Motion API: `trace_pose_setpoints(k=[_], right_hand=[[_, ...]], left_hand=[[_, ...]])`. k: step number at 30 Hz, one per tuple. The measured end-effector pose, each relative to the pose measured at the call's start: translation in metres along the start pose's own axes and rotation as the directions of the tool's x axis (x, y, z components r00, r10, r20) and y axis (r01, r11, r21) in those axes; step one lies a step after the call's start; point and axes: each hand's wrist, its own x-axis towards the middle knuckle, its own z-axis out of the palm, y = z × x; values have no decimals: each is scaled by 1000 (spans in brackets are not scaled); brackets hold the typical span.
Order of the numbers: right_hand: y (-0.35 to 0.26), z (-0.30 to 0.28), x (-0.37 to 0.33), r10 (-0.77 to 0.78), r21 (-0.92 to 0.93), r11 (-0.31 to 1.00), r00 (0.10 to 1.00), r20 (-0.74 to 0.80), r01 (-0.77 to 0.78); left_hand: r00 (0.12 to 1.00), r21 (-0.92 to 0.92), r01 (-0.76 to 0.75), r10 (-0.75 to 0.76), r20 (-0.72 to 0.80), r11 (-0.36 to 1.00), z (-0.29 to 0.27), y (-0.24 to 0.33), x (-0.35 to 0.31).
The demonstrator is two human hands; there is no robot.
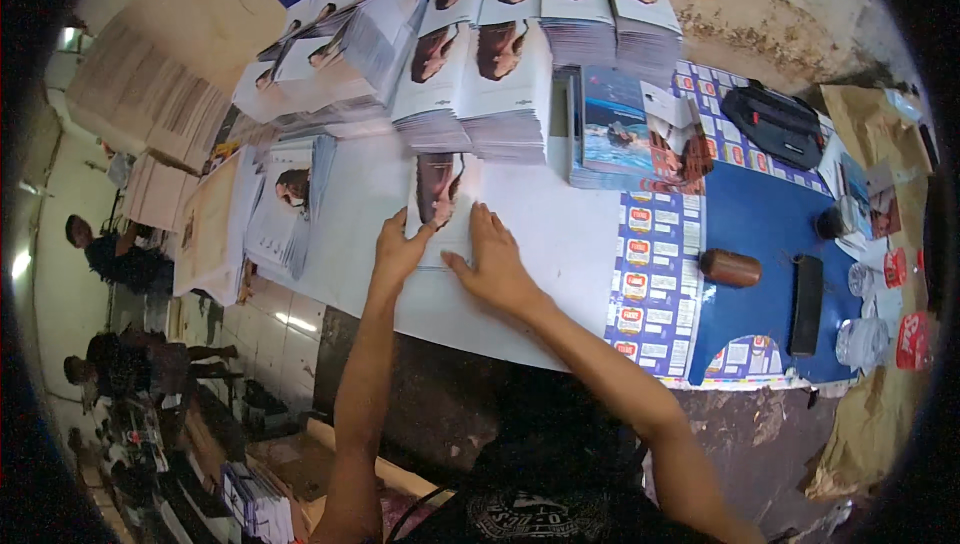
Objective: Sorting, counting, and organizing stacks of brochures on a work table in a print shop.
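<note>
One booklet [437, 184] lies between my left hand [401, 250], whose grip I cannot tell, on its left and my flat, straight-fingered right hand [496, 262] on its right.

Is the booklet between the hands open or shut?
Shut, it seems: the booklet lies picture side up between the left hand and the right hand, with no inside pages showing.

White tabletop [565, 244] bright; fisheye rim black, edges bowed.
</note>
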Motion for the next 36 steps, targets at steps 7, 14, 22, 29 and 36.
trace_pose_setpoints(k=[7, 14, 22, 29, 36], right_hand=[[28, -212, -112, -25, -683, 708, 960, -278, -180], [89, -284, -143, 273, -570, 737, 932, -238, -362], [127, -308, -106, 60, 173, 972, 548, -834, 158], [147, -320, -134, 93, 73, 996, 583, -807, -57], [89, -273, -192, 132, 163, 986, 758, -639, -35]], left_hand=[[991, -178, 27, -50, -126, 984, -31, -56, 3], [667, -26, -732, 709, -228, 681, 39, 181, -52], [629, 441, -765, 692, 355, 469, 154, 200, 32], [589, 332, -794, 780, 210, 509, 129, 182, -39], [722, 79, -689, 674, 153, 720, 116, 123, -165]])
